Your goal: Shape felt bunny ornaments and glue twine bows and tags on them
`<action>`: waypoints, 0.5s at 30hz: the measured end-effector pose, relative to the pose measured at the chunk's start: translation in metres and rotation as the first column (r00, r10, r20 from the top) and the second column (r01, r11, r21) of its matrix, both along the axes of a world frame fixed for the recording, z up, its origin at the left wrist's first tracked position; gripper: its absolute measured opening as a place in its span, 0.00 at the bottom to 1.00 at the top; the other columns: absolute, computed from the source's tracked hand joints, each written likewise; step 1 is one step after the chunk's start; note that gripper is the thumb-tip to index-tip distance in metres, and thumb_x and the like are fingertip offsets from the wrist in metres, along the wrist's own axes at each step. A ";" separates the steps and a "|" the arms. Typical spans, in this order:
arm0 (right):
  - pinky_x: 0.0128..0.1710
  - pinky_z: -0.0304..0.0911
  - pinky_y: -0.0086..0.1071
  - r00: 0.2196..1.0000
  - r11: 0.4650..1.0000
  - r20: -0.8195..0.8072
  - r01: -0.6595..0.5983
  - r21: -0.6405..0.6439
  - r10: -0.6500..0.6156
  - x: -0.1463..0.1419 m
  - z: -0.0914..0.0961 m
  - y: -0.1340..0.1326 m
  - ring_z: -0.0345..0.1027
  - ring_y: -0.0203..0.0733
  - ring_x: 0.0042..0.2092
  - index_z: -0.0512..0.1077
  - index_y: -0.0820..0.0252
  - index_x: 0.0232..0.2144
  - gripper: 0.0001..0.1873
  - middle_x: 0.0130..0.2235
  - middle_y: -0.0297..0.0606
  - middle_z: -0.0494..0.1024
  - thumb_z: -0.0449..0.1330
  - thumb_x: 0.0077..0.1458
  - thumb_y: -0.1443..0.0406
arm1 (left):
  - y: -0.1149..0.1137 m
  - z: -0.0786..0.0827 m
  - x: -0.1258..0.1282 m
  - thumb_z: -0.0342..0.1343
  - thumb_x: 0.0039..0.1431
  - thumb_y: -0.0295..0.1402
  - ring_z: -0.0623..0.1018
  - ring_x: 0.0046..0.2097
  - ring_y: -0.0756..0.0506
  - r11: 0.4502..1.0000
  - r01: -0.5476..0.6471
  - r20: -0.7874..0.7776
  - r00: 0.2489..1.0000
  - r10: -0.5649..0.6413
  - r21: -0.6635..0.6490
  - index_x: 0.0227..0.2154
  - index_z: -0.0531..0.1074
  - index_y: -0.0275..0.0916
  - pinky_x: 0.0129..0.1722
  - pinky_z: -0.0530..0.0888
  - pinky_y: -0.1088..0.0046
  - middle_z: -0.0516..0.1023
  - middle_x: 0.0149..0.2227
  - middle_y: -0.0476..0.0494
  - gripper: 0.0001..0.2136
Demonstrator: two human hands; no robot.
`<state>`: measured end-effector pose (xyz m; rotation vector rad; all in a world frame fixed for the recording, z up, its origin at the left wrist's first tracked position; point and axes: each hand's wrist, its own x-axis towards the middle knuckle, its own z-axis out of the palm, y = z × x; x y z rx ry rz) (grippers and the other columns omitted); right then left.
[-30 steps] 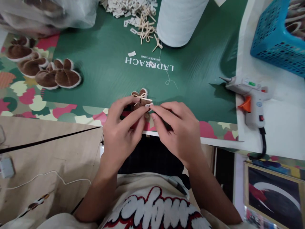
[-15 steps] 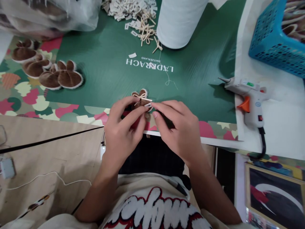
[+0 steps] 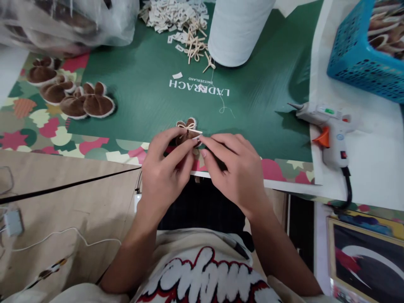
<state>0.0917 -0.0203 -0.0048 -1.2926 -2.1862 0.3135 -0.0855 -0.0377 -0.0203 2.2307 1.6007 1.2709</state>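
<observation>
My left hand (image 3: 164, 172) and my right hand (image 3: 235, 170) meet at a small brown plush piece (image 3: 187, 128) with a cream bow on it, at the near edge of the green mat (image 3: 142, 97). Both hands pinch it, fingertips pressed together. A tiny white label sits between the fingertips at the piece's right side. Most of the brown piece is hidden under my fingers.
Several finished brown plush pieces (image 3: 78, 101) lie at the left. A pile of white labels and cream bows (image 3: 186, 25) and a big white thread cone (image 3: 235, 29) stand at the back. A glue gun (image 3: 328, 126) lies right, a blue basket (image 3: 362, 42) beyond it.
Both hands stay pinched on the brown piece with only slight finger shifts. The view has drifted a little, so things sit slightly lower and more to the right.
</observation>
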 end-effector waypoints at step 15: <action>0.46 0.68 0.40 1.000 0.998 0.012 0.002 0.059 -0.003 -0.001 -0.001 -0.002 0.74 0.45 0.44 0.79 0.58 0.55 0.15 0.47 0.41 0.84 0.58 0.70 0.66 | -0.002 -0.004 -0.002 0.63 0.63 0.20 0.82 0.54 0.41 0.999 0.020 0.090 0.996 -0.025 0.050 0.48 0.80 0.43 0.54 0.79 0.60 0.81 0.53 0.39 0.14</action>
